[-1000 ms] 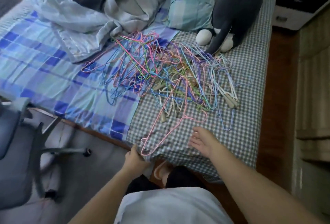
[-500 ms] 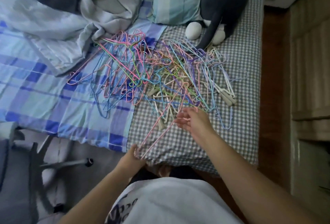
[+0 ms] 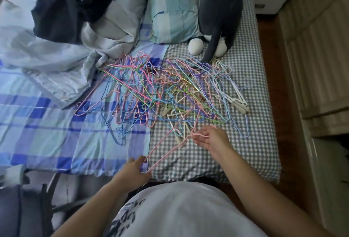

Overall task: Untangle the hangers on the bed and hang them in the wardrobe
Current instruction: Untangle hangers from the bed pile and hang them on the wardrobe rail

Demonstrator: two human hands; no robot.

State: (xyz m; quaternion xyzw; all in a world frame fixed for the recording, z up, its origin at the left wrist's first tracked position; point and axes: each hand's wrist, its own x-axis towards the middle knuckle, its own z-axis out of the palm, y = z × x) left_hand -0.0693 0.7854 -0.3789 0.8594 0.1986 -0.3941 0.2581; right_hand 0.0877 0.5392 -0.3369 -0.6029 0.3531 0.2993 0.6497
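A tangled heap of thin coloured wire hangers (image 3: 162,93) lies in the middle of the bed (image 3: 198,161), pink, blue, green, purple and cream mixed together. One pink hanger (image 3: 166,151) reaches from the heap toward the bed's near edge. My left hand (image 3: 133,170) pinches its near corner at that edge. My right hand (image 3: 212,138) holds the same hanger's hook end, fingers curled around the wire, just in front of the heap.
A dark grey cat (image 3: 221,14) sits at the far right of the bed, its tail touching the hangers. A pillow (image 3: 173,8), a crumpled duvet (image 3: 56,61) and dark clothing (image 3: 62,10) lie behind the heap. Wardrobe panels (image 3: 317,57) stand on the right, an office chair (image 3: 22,208) lower left.
My right hand moved from the bed's edge up to the pink hanger's hook end and took hold of it. My left hand kept its grip on the near corner.
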